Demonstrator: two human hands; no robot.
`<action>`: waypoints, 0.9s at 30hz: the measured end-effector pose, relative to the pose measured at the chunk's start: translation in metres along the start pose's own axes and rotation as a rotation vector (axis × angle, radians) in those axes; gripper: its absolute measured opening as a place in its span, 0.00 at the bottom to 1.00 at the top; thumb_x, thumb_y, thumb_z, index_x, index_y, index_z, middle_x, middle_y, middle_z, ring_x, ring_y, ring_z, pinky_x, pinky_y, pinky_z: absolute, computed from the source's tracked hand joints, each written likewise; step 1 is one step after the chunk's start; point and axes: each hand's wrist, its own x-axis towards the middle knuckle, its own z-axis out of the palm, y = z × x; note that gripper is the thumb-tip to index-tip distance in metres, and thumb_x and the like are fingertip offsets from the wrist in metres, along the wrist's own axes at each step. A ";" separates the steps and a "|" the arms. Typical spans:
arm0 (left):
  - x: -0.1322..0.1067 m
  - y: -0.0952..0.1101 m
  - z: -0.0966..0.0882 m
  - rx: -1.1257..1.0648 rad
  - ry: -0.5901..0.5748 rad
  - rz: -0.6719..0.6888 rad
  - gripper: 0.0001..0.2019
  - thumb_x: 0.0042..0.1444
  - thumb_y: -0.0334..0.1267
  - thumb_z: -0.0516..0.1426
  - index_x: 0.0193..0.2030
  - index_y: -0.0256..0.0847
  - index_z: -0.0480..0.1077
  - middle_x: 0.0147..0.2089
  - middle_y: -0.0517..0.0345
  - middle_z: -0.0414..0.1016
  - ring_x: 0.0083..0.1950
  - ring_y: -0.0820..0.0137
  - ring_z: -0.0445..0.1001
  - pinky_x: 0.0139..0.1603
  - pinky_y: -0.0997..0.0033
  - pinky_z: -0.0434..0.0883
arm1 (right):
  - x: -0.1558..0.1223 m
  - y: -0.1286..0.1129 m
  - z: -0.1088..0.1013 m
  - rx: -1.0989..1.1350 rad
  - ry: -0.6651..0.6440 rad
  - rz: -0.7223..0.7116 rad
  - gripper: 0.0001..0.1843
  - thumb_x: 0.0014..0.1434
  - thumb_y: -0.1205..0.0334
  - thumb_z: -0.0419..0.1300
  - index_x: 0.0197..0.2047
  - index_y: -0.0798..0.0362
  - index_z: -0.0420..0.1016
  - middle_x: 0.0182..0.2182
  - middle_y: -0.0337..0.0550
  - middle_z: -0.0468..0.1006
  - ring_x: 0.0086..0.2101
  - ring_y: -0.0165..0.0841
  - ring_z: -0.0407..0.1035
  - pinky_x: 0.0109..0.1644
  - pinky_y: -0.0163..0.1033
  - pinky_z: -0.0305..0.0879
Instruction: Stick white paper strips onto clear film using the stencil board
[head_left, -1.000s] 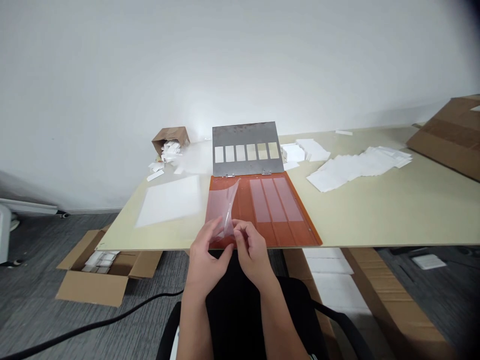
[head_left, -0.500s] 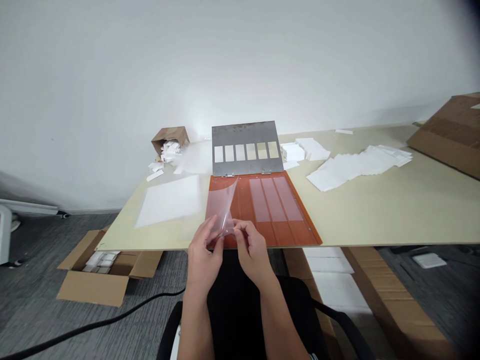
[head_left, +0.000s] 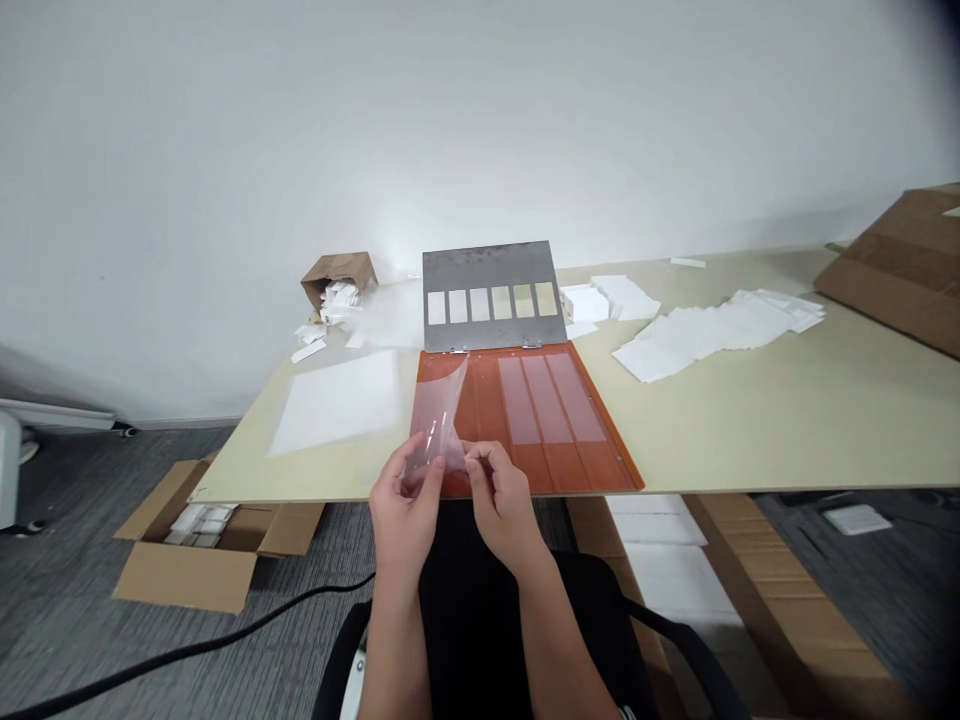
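A thin clear plastic film point(head_left: 439, 405) hangs between my hands, over the left part of an orange-brown slotted board point(head_left: 540, 460). My left hand point(head_left: 405, 500) grips the film's left side between thumb and fingers. With fingertips pinched together, my right hand point(head_left: 501, 500) holds its near right corner. Pinkish translucent strips point(head_left: 551, 400) lie in the right slots of the board. Hinged to the board's far edge, a grey panel point(head_left: 487, 270) tilts up with a row of several white-to-cream rectangles on it.
Left on the table point(head_left: 750, 430) lies a stack of translucent white sheets point(head_left: 337, 400), with a small carton point(head_left: 339, 270) of white pieces behind. White papers point(head_left: 712, 335) fan out to the right, near a large cardboard box point(head_left: 900, 265). An open carton point(head_left: 187, 570) stands on the floor.
My left hand has shifted slightly left and opened the film out more between the hands. The film's upper edge has moved left; my right hand has barely moved.
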 end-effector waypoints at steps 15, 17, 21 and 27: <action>0.005 -0.009 0.003 0.259 0.094 0.265 0.12 0.65 0.43 0.54 0.43 0.41 0.77 0.46 0.52 0.77 0.50 0.65 0.76 0.52 0.65 0.74 | 0.002 0.002 -0.004 -0.027 -0.020 -0.029 0.09 0.69 0.59 0.48 0.40 0.49 0.67 0.46 0.46 0.79 0.42 0.32 0.75 0.49 0.39 0.70; 0.005 -0.009 0.005 0.240 0.117 0.248 0.11 0.64 0.42 0.56 0.47 0.41 0.76 0.48 0.51 0.76 0.50 0.65 0.76 0.52 0.65 0.74 | 0.003 0.001 -0.007 -0.054 -0.012 -0.018 0.09 0.69 0.58 0.48 0.39 0.49 0.67 0.45 0.46 0.79 0.40 0.32 0.75 0.46 0.38 0.70; 0.004 -0.009 0.010 0.125 0.094 0.140 0.17 0.57 0.42 0.62 0.52 0.42 0.75 0.54 0.50 0.72 0.39 0.70 0.79 0.42 0.70 0.78 | 0.003 0.000 -0.012 -0.134 0.036 -0.026 0.10 0.69 0.59 0.48 0.41 0.49 0.69 0.44 0.46 0.79 0.41 0.33 0.74 0.46 0.39 0.69; 0.005 -0.012 0.013 0.105 0.119 0.077 0.22 0.52 0.42 0.64 0.54 0.41 0.74 0.55 0.49 0.71 0.36 0.72 0.80 0.42 0.70 0.79 | 0.002 0.006 -0.015 -0.438 0.148 -0.030 0.10 0.69 0.61 0.48 0.43 0.49 0.70 0.46 0.46 0.80 0.45 0.38 0.71 0.50 0.46 0.58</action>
